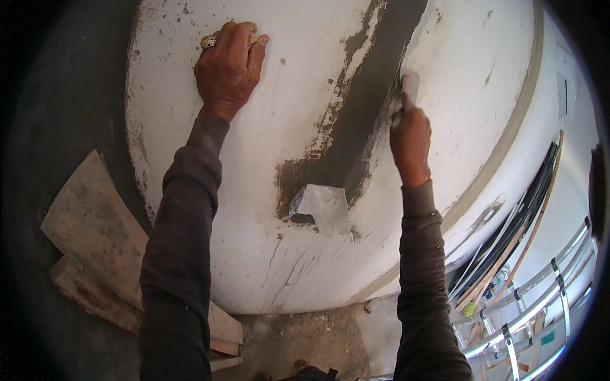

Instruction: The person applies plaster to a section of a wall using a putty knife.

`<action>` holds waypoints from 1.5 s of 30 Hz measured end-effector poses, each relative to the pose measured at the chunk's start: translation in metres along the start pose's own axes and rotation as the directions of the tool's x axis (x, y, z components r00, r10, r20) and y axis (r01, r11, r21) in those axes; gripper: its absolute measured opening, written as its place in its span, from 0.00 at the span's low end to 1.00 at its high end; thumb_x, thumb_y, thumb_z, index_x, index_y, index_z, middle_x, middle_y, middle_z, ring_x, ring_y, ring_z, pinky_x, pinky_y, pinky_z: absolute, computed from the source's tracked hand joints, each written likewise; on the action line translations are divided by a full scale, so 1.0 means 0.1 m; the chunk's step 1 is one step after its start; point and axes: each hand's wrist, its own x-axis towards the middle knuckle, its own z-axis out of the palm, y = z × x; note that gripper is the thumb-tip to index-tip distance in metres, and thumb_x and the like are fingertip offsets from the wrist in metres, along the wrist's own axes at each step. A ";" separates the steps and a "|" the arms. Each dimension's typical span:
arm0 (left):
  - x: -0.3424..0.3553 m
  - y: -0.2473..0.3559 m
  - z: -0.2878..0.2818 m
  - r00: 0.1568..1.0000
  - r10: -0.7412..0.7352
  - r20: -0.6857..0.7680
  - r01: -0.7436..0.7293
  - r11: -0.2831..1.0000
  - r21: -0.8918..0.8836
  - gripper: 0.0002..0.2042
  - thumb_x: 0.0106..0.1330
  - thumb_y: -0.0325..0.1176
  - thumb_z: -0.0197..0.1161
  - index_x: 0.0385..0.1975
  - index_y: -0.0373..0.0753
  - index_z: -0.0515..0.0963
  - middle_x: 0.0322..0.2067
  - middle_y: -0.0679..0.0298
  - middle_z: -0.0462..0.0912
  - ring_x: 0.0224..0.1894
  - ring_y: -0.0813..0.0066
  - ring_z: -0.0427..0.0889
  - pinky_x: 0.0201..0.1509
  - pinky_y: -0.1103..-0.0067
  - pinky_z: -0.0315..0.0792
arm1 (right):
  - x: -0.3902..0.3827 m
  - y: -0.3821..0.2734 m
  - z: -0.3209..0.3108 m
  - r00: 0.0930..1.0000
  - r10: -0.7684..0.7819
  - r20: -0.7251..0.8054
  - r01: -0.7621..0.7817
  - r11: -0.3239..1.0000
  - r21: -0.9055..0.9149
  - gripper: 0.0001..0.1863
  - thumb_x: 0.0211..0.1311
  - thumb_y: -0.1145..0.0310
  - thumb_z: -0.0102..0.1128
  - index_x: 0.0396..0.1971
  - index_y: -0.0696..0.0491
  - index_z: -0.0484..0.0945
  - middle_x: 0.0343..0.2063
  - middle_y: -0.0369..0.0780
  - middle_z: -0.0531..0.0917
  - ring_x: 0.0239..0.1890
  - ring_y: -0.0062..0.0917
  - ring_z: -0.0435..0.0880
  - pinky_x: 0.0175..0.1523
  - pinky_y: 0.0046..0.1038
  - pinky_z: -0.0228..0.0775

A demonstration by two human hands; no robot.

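A white wall bears a long band of grey mortar that turns left near the bottom, with a crumpled translucent plastic sheet over a small recess there. High on the left, my left hand grips a small yellowish object against the wall, mostly hidden by my fingers. My right hand is closed on the handle of a putty knife, its pale blade blurred against the band's right edge.
Flat boards lean at the lower left. A bare concrete floor shows below. An aluminium ladder stands at the lower right, with long dark pipes and wooden strips leaning behind it.
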 end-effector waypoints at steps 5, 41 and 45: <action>0.01 0.03 0.04 1.000 0.025 -0.014 -0.025 0.999 -0.022 0.10 0.67 0.39 0.64 0.42 0.43 0.78 0.36 0.65 0.82 0.33 0.68 0.84 0.34 0.74 0.79 | 0.45 0.09 -0.03 0.999 -0.006 -0.036 0.005 0.999 -0.049 0.21 0.62 0.75 0.53 0.57 0.57 0.76 0.30 0.59 0.82 0.36 0.54 0.83 0.42 0.48 0.73; 0.01 0.05 0.01 1.000 -0.008 0.010 0.009 0.998 -0.064 0.09 0.68 0.37 0.62 0.42 0.41 0.77 0.35 0.64 0.82 0.31 0.67 0.84 0.34 0.73 0.77 | 0.52 0.06 -0.22 1.000 -0.006 -0.018 0.007 0.998 0.065 0.23 0.60 0.76 0.55 0.58 0.58 0.74 0.29 0.57 0.82 0.33 0.53 0.83 0.41 0.46 0.73; 0.01 0.05 0.00 0.999 -0.011 0.034 0.013 0.999 -0.043 0.09 0.68 0.36 0.62 0.42 0.41 0.77 0.34 0.64 0.81 0.31 0.66 0.83 0.34 0.73 0.77 | 0.58 0.20 -0.08 0.997 -0.035 -0.065 0.035 0.999 -0.001 0.23 0.59 0.76 0.55 0.57 0.60 0.75 0.32 0.59 0.82 0.37 0.56 0.82 0.43 0.48 0.74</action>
